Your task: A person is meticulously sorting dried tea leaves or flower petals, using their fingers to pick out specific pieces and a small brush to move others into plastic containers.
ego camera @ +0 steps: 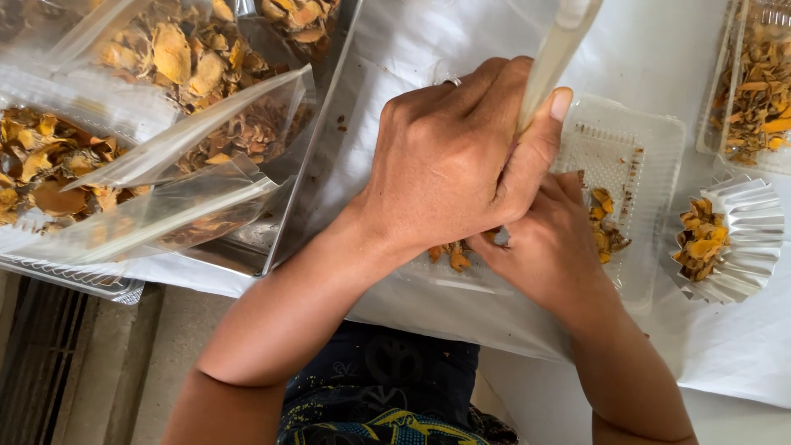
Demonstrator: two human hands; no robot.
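My left hand [461,156], with a ring on one finger, is closed around a long pale stick-like handle [556,45] that rises to the top edge. It lies over my right hand [552,251], which rests in a shallow clear plastic tray [638,140]. Dried orange-yellow slices [606,227] lie in that tray beside my right hand, and a few more slices [451,257] show under my left wrist. A small grey tip [501,237] shows between the two hands. My right fingers are hidden under the left hand.
Clear plastic bags [189,124] of dried orange slices lie in a metal tray [317,173] at the left. A pleated foil cup [746,239] holding slices stands at the right, with another clear container [754,91] of slices behind it. White cloth [428,41] covers the table.
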